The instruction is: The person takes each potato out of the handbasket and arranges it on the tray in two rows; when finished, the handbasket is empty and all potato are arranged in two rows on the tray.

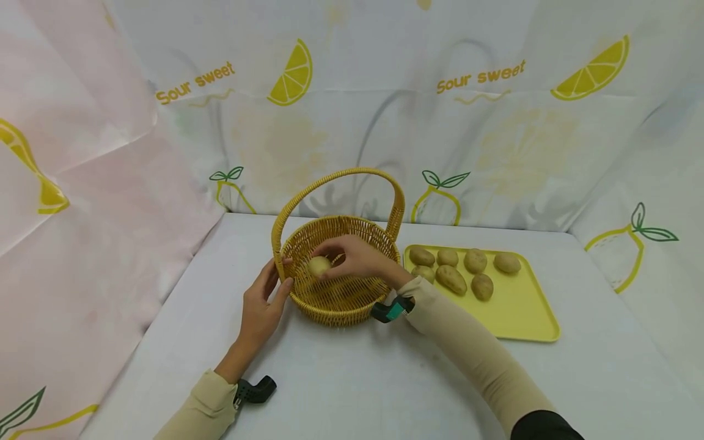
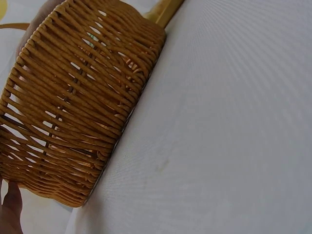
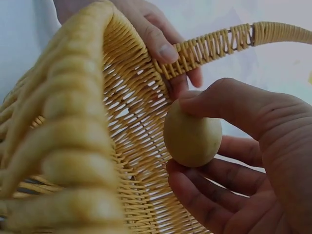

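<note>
A round, pale yellow-brown potato (image 1: 319, 266) is pinched between the thumb and fingers of my right hand (image 1: 360, 256), over the inside of a wicker basket (image 1: 335, 316). The right wrist view shows this potato (image 3: 191, 134) just inside the woven wall. At the basket's left side, my left hand (image 1: 263, 308) grips the rim where the tall arched handle (image 1: 352, 172) joins it. In the left wrist view the basket's outer weave (image 2: 73, 97) fills the left part, and only a bit of the left hand shows. My right forearm hides part of the basket's right side.
Right of the basket lies a yellow tray (image 1: 522, 311) with several potatoes (image 1: 451, 279) grouped toward its back and left. A white cloth covers the table (image 1: 352, 379). Behind it hangs a lemon-printed sheet (image 1: 352, 122), close to the basket's handle.
</note>
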The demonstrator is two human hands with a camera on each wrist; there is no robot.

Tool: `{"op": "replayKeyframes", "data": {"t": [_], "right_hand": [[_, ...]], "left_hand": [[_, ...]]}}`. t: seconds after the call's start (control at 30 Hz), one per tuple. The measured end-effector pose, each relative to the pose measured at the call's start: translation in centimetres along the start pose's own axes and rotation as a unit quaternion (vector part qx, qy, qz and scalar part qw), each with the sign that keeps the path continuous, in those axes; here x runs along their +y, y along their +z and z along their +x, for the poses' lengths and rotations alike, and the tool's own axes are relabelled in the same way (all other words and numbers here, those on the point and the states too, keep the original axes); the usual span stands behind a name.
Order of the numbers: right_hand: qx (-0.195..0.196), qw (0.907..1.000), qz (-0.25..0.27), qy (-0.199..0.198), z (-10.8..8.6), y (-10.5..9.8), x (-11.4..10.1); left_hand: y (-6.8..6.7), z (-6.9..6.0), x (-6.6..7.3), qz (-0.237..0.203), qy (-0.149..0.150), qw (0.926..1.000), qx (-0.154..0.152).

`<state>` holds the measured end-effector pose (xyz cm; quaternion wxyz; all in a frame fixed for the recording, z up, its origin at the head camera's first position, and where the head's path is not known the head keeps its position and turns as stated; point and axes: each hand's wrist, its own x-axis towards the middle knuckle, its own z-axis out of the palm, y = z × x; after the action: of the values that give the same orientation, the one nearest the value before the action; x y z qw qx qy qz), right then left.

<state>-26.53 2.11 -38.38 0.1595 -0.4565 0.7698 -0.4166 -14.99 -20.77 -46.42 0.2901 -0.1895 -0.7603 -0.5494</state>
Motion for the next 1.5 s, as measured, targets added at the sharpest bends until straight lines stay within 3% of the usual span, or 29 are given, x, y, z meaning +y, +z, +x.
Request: {"op": "replayKeyframes", "data": {"t": [0.47,0.77,0.87,1.07,1.5], "right_hand": [[0.065,0.9976,0.017,-0.013,-2.1,-1.9,-0.5],[0.087,0.996,0.02,-0.009,-3.6,-2.5,-0.4],[0.1,0.9948,0.01,-0.016,-4.1,-2.6,-0.4],[0.127,0.9914,0.021,-0.024,-5.2,-2.8,-0.5],[0.154,0.9871,0.042,0.007,-7.4,-3.0,-0.4]], "left_hand": [[0.1,0.2,-0.1,0.001,-0.002,1.0,0.0],[0.1,0.7,3.2,-0.002,0.002,1.0,-0.003],[0.1,0.7,3.6,-0.002,0.0,1.0,-0.006],[0.1,0.7,3.7,-0.002,-0.005,1.0,-0.005],[0.1,0.6,3.7,-0.001,-0.006,1.0,-0.002]]}}
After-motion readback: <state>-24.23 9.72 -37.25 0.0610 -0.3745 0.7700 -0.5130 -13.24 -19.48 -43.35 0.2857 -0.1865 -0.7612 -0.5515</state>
